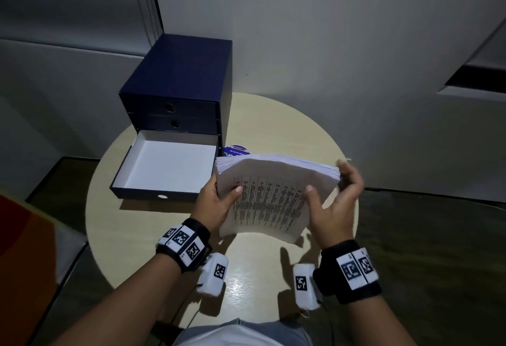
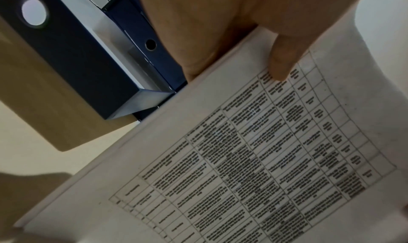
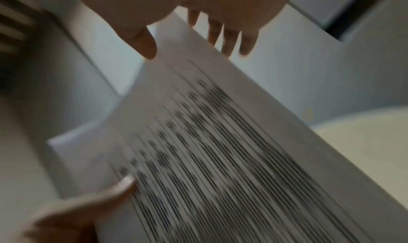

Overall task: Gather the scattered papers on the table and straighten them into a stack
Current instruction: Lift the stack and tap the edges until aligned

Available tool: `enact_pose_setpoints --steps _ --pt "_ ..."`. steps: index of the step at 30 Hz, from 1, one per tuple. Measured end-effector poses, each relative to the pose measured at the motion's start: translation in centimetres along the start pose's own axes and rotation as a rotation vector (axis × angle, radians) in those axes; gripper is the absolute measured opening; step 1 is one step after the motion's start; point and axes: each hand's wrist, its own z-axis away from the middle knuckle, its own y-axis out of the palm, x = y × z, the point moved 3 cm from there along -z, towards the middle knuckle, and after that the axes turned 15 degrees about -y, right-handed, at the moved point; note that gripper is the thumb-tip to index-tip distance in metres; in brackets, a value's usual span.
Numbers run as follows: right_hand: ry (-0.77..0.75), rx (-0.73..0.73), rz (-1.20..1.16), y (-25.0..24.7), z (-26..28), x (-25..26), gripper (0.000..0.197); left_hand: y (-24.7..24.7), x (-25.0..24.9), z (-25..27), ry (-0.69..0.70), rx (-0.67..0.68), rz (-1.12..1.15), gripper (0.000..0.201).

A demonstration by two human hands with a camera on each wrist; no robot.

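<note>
A thick stack of papers [image 1: 273,195] with a printed table on its front sheet is held up, bowed, above the round beige table [image 1: 246,277]. My left hand [image 1: 219,197] grips its left edge, the thumb [image 2: 282,63] pressed on the front page [image 2: 243,159]. My right hand [image 1: 334,203] is at the right edge with its thumb resting on the front sheet and its fingers [image 3: 229,37] straight and spread past the corner. In the right wrist view the papers [image 3: 220,142] are blurred.
A dark blue drawer box [image 1: 180,77] stands at the table's back left, its bottom drawer [image 1: 169,164] pulled out, white inside and holding nothing. A small blue round item [image 1: 236,150] lies behind the papers. A grey wall is close behind the table.
</note>
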Motion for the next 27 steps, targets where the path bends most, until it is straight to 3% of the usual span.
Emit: enact_pose_setpoints --steps 2,4,7,9,12,17,19,23,25,27 --pt "-0.316 0.041 0.158 0.4 -1.9 4.7 0.073 -0.2 0.0 0.0 0.003 0.001 -0.008 0.038" --pt "-0.547 0.252 0.336 2.5 -2.7 9.8 0.077 0.0 -0.1 0.0 -0.007 0.022 -0.005 0.037" --pt "-0.651 0.720 0.564 7.0 -1.4 11.4 0.081 0.4 -0.8 0.1 -0.007 0.097 0.135 0.046" --pt "-0.638 0.904 0.671 8.5 -0.6 10.2 0.080 0.6 -1.3 0.3 -0.013 0.104 0.125 0.054" --pt "-0.582 0.803 0.626 7.8 -1.2 10.0 0.080 0.1 -0.7 -0.1 0.021 0.060 0.055 0.034" --pt "-0.491 0.764 0.687 6.3 -1.2 8.0 0.075 -0.3 0.0 -0.6 0.026 0.043 0.086 0.057" --pt "-0.411 0.667 0.650 5.3 -1.5 7.7 0.074 -0.3 0.0 -0.9 0.017 0.042 0.066 0.049" --pt "-0.417 0.716 0.811 3.8 -1.5 6.5 0.074 -0.3 0.4 -1.4 -0.025 0.047 0.042 0.032" --pt "-0.349 0.603 0.830 2.1 -2.6 4.9 0.075 -0.4 0.3 -1.4 -0.038 0.043 0.044 0.030" --pt "-0.175 0.466 0.667 -0.1 -3.5 2.4 0.076 -0.6 0.3 -1.3 -0.050 0.050 0.063 0.029"
